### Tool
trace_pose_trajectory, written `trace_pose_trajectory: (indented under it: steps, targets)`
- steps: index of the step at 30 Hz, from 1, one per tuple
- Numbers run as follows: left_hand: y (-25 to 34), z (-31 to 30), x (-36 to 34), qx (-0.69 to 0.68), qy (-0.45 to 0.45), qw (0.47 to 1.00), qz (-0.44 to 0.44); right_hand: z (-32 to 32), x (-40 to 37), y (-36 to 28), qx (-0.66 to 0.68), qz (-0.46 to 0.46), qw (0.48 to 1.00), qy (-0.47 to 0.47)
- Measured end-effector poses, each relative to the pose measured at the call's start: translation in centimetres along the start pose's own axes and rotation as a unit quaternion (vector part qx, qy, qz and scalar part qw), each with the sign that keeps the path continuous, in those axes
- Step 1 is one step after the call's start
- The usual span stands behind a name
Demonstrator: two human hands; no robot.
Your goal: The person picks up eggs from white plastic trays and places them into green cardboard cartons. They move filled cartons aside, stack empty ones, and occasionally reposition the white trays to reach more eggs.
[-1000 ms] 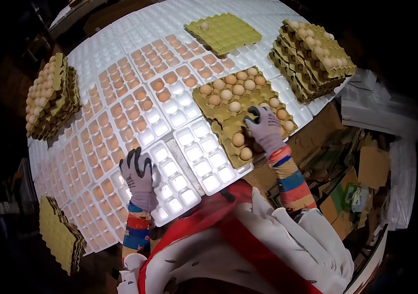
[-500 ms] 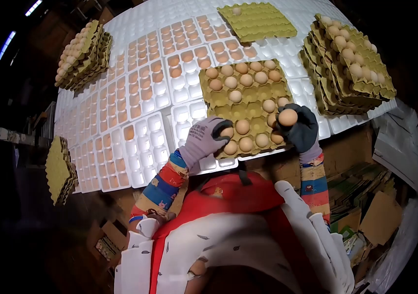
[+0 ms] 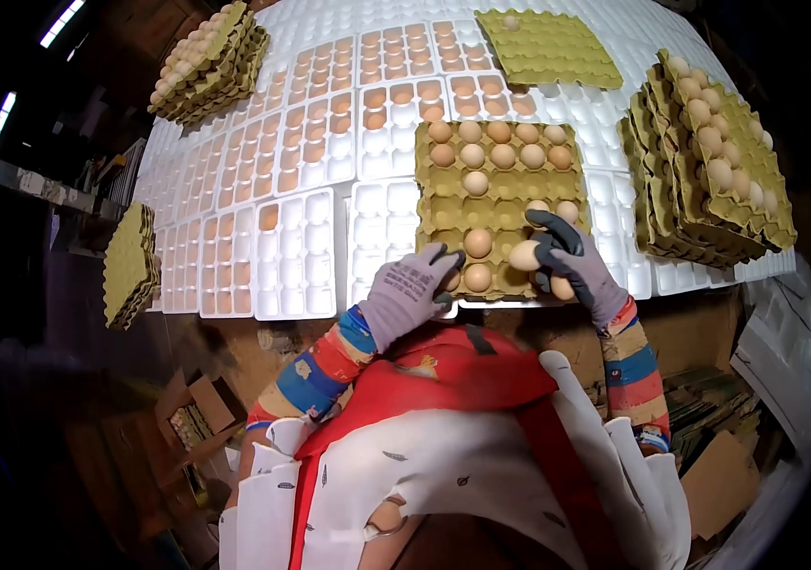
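Observation:
A pulp egg tray (image 3: 500,211) with brown eggs lies in front of me on white plastic trays. My left hand (image 3: 412,290), in a grey glove with dark fingertips, curls around an egg (image 3: 451,280) at the tray's near left corner. Over the near right part, my right hand (image 3: 572,261), gloved the same way, has a pale egg (image 3: 523,255) in its fingers. Another egg (image 3: 562,287) shows below that palm, partly covered by the glove. Two eggs (image 3: 478,261) sit in cells between my hands, and fuller rows line the far edge.
White compartment trays (image 3: 295,256) cover the table, many holding eggs. Stacked pulp trays with eggs (image 3: 709,161) rise at right, and another stack (image 3: 206,66) at far left. A pulp tray (image 3: 553,52) with one egg lies behind. An open carton (image 3: 201,408) stands below left.
My right hand has turned over and lowered, bringing an egg leftward above the tray. One egg in the nearest row no longer shows. The left hand stays at the near left corner; the view has shifted.

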State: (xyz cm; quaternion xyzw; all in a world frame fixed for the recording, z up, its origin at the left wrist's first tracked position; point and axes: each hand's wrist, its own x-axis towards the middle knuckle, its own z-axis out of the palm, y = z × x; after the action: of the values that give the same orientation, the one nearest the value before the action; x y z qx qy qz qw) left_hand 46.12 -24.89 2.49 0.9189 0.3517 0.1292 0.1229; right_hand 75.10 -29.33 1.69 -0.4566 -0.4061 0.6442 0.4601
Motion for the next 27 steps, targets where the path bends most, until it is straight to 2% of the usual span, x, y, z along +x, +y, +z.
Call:
trace_pose_trajectory:
  steps: [1,4,5,6,8,9,10,11,12,13,14,15,16,17,18,19,21,22,23,24,25,27]
  targets:
    - [-0.1,0.7,0.0,-0.028,-0.035,0.999,-0.013,1.8,-1.1,-3.2,0.084,0.077,0.993,-0.001]
    - [-2.5,0.6,-0.2,-0.219,-0.022,0.971,-0.095,3.2,0.2,-0.7,-0.157,-0.081,0.982,-0.062]
    - [-2.9,0.4,-0.1,-0.364,0.017,0.920,-0.143,5.1,-0.2,-1.6,-0.442,-0.151,0.883,-0.044]
    - [-3.6,-0.8,-0.4,-0.570,-0.011,0.778,-0.263,7.1,-0.5,-1.7,-0.609,-0.178,0.773,0.014]
    - [-4.7,-1.3,-0.3,-0.795,0.057,0.570,-0.199,9.4,0.6,0.2,-0.768,-0.117,0.628,0.044]
    - [-4.5,-1.5,0.3,-0.792,0.066,0.579,-0.181,9.4,0.5,0.3,-0.758,-0.115,0.641,0.025]
    - [-5.1,-1.6,1.0,-0.762,0.024,0.626,-0.167,9.1,0.6,0.2,-0.749,-0.115,0.652,0.008]
    - [-5.1,-1.6,2.0,-0.603,0.022,0.785,-0.138,8.9,0.9,0.1,-0.740,-0.116,0.662,-0.009]
    - [-4.6,-1.3,2.9,-0.415,0.019,0.904,-0.103,8.1,0.8,0.1,-0.650,-0.133,0.747,0.050]
    - [-2.3,-2.5,4.0,-0.193,0.006,0.976,-0.102,6.7,0.4,0.3,-0.547,-0.148,0.817,0.105]
    - [-0.2,-3.1,5.0,-0.054,0.007,0.994,-0.097,5.0,0.2,0.3,-0.437,-0.163,0.870,0.159]
    - [1.1,-3.0,6.1,0.010,-0.040,0.995,-0.090,3.1,0.7,1.0,-0.146,-0.087,0.975,0.142]
    - [2.1,-2.6,7.0,0.073,-0.088,0.990,-0.083,2.3,0.5,0.4,0.066,-0.029,0.994,0.079]
    - [2.4,-1.2,8.3,0.152,-0.183,0.969,-0.073,1.6,0.2,-0.2,0.270,0.049,0.960,0.047]
    - [2.2,0.1,9.1,0.181,-0.224,0.957,-0.048,0.5,0.6,0.3,0.486,0.075,0.869,-0.060]
    - [2.1,-0.2,9.5,0.150,-0.221,0.962,-0.050,1.2,0.5,0.3,0.531,0.077,0.843,-0.034]
    - [0.7,-1.9,9.9,0.074,-0.208,0.973,-0.070,2.3,0.8,0.4,0.578,0.045,0.813,-0.046]
    - [-0.9,-2.7,9.1,-0.035,-0.136,0.987,-0.074,3.0,1.0,0.4,0.592,0.021,0.804,-0.050]
    - [-3.1,-3.0,8.8,-0.316,-0.166,0.915,-0.187,3.4,1.5,0.7,0.608,0.006,0.792,-0.062]
    - [-5.7,-2.8,8.2,-0.564,-0.175,0.755,-0.285,4.2,1.7,0.7,0.599,-0.008,0.800,-0.039]
    - [-6.2,-2.5,6.6,-0.694,-0.096,0.668,-0.251,4.9,2.4,0.7,0.601,-0.004,0.798,-0.048]
    - [-7.0,-1.8,3.1,-0.915,0.015,0.381,-0.130,6.9,4.0,1.0,0.580,-0.004,0.811,-0.074]
